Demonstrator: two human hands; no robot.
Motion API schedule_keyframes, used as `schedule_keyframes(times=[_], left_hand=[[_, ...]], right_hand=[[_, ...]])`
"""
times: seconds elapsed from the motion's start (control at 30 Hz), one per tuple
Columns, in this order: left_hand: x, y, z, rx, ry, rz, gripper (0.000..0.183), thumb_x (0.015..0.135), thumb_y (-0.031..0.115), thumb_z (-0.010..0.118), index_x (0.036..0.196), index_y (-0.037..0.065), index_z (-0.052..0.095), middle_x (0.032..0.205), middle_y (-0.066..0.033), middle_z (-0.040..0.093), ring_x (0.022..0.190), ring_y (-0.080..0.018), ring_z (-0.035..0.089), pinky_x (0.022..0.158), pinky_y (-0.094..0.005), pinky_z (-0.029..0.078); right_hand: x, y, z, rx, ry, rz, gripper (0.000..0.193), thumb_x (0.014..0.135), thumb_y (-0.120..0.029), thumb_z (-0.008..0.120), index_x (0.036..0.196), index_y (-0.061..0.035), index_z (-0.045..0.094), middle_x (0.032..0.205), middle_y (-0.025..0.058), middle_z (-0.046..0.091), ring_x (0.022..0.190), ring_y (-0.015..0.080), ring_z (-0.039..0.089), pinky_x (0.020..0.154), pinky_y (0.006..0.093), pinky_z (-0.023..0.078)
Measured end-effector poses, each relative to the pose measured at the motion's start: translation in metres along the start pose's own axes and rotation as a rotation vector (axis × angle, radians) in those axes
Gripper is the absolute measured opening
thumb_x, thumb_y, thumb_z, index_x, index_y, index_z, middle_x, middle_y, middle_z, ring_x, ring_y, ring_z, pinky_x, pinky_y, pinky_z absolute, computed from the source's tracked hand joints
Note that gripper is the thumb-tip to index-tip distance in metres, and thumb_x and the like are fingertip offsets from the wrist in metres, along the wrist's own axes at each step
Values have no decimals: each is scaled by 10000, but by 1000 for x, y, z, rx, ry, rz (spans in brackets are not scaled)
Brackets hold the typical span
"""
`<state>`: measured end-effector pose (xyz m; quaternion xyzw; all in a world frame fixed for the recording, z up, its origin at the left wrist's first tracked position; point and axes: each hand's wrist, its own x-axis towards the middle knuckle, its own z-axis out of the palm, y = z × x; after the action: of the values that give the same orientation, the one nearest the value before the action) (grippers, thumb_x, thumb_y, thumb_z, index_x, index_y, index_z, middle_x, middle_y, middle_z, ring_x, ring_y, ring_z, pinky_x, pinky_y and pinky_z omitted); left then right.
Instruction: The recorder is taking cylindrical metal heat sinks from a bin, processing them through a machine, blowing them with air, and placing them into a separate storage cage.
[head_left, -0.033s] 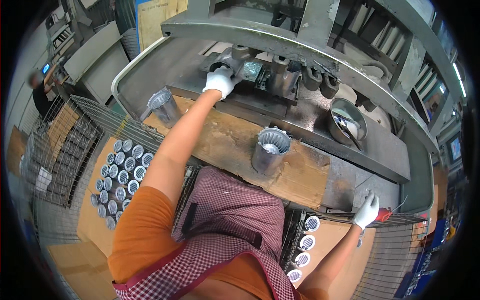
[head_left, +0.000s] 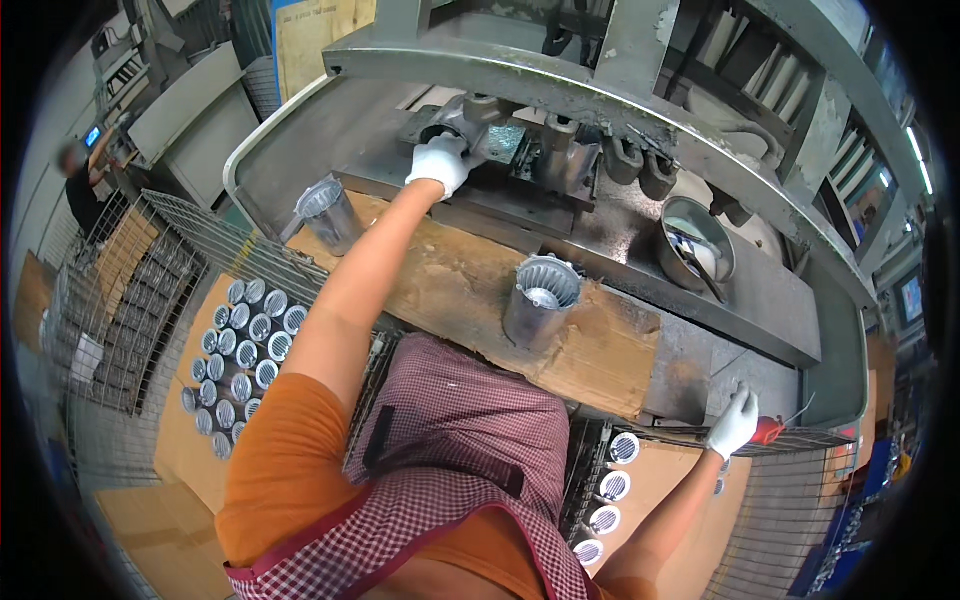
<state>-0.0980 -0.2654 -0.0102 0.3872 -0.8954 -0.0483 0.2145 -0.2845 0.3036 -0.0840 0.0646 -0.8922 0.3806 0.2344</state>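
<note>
My left hand [head_left: 440,166], in a white glove, reaches into the machine. Its fingers are closed at the rim of a grey metal cylinder [head_left: 458,120] that lies on its side on the fixture, under the press head. At the right front edge my right hand [head_left: 735,424], also gloved, is beside a red object [head_left: 767,430] with a thin rod or wire; its grip is unclear. A finned metal housing [head_left: 543,302] stands upright on the cardboard-covered ledge [head_left: 430,275]. Another finned housing [head_left: 330,214] stands to the left, near my forearm.
A metal bowl [head_left: 697,250] holding a dark-handled tool sits at the right of the machine bed. Overhead runs a heavy steel frame [head_left: 520,88]. Wire baskets with rows of round metal parts [head_left: 240,347] flank me. A person [head_left: 82,195] works at far left.
</note>
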Motion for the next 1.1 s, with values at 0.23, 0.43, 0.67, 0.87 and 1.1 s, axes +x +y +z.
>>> schedule_keyframes(times=[0.23, 0.43, 0.67, 0.87, 1.1], left_hand=[[-39, 8, 9, 10, 392, -78, 557, 798, 593, 617, 1105, 131, 664, 1047, -118, 658, 925, -346, 633, 776, -444, 505], [-174, 62, 33, -859, 181, 58, 1140, 528, 520, 871, 1437, 83, 340, 1418, -214, 398, 1357, -368, 338, 1118, -484, 299], [-179, 128, -4, -471, -283, 316, 942, 575, 407, 820, 1402, 199, 422, 1255, -190, 547, 1164, -384, 533, 949, -438, 452], [-180, 143, -5, -14, -334, 751, 755, 672, 345, 754, 1369, 270, 474, 1127, -152, 569, 1038, -316, 560, 892, -458, 390], [-190, 144, -2, 13, -235, 766, 701, 692, 325, 732, 1351, 276, 498, 1111, -153, 573, 1031, -315, 558, 854, -468, 392]], right_hand=[[0, 2, -3, 135, 194, -186, 291, 912, -204, 639, 1073, 38, 649, 1023, 171, 660, 868, 254, 630, 797, 347, 498], [-5, 31, -42, 64, 463, 162, 613, 825, -288, 765, 1270, 47, 509, 1190, 179, 610, 1038, 271, 596, 936, 401, 463], [-21, 3, -38, 486, 191, 25, 503, 972, -299, 561, 1368, -13, 444, 1346, 149, 520, 1242, 238, 476, 1084, 362, 326], [-141, -78, -5, 241, -783, -52, 493, 849, -376, 674, 1247, -94, 599, 963, 95, 667, 848, 202, 613, 797, 332, 486], [-158, -111, 44, 416, -794, 147, 497, 853, -313, 724, 1240, -28, 598, 959, 43, 666, 802, 116, 572, 751, 259, 480]])
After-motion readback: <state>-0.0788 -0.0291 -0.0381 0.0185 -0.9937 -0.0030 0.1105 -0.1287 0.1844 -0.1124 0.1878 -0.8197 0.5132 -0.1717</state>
